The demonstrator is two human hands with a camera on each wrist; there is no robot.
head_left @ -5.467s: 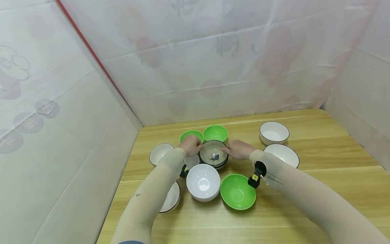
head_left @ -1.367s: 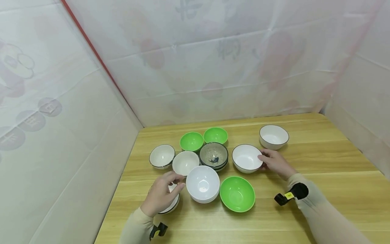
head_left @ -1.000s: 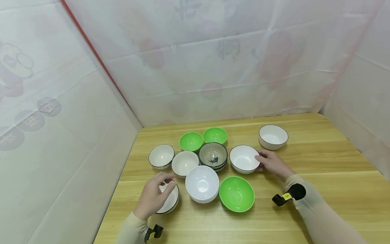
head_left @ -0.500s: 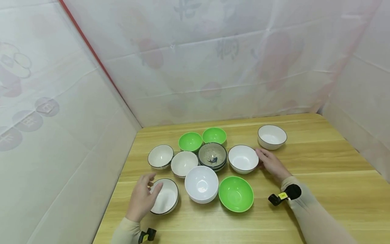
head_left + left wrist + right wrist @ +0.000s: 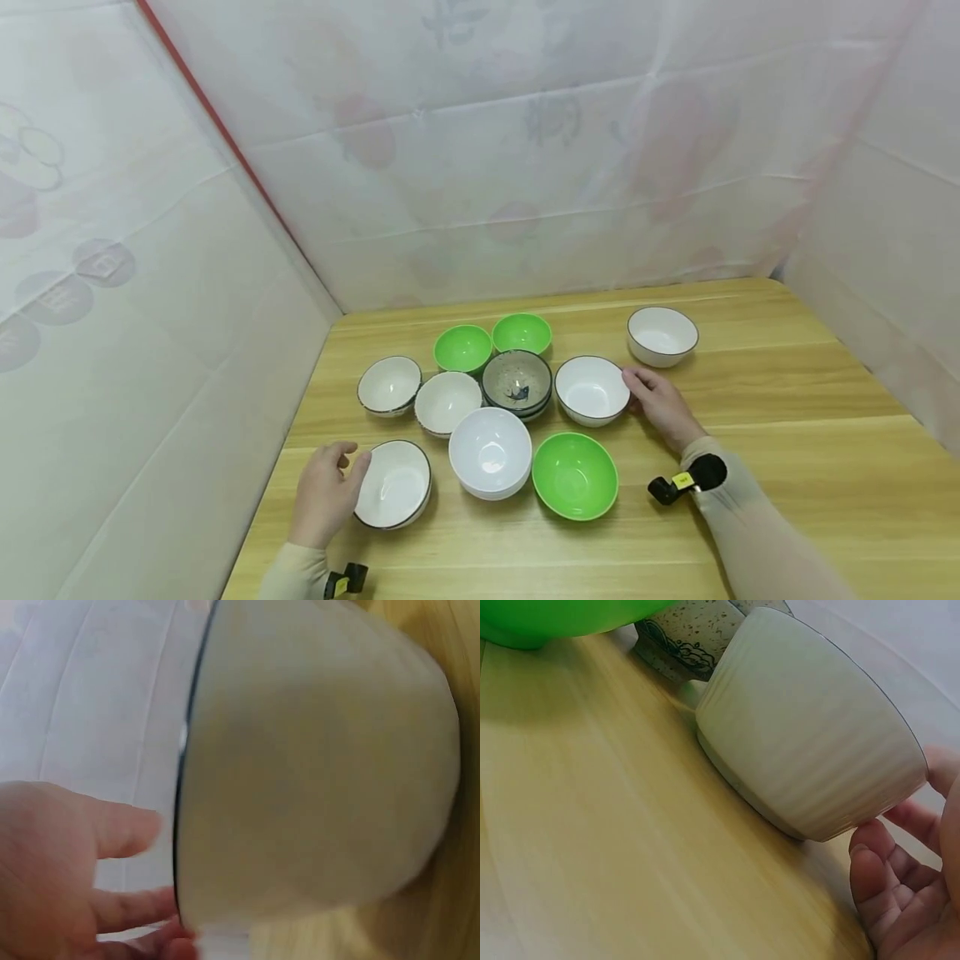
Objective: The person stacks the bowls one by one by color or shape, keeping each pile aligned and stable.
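My left hand (image 5: 327,492) rests against the left rim of a white dark-rimmed bowl (image 5: 395,485) at the near left of the table, fingers loosely straight. In the left wrist view that bowl (image 5: 315,772) fills the frame, with fingers (image 5: 120,829) beside its rim. My right hand (image 5: 652,400) touches the right side of another white dark-rimmed bowl (image 5: 591,390), which stands next to a speckled dark bowl (image 5: 517,382). The right wrist view shows this ribbed bowl (image 5: 810,757) with my fingertips (image 5: 874,862) at its rim, not wrapped round it.
A plain white bowl (image 5: 491,452) and a large green bowl (image 5: 574,475) stand in front. Two small green bowls (image 5: 463,347) (image 5: 521,332) sit behind. More white bowls are at the left (image 5: 388,385) (image 5: 447,402) and far right (image 5: 662,335). Sheeted walls enclose the wooden table (image 5: 787,400).
My left hand slid from over the near-left bowl to its left rim. My right hand pushed its bowl a little left, toward the speckled bowl.
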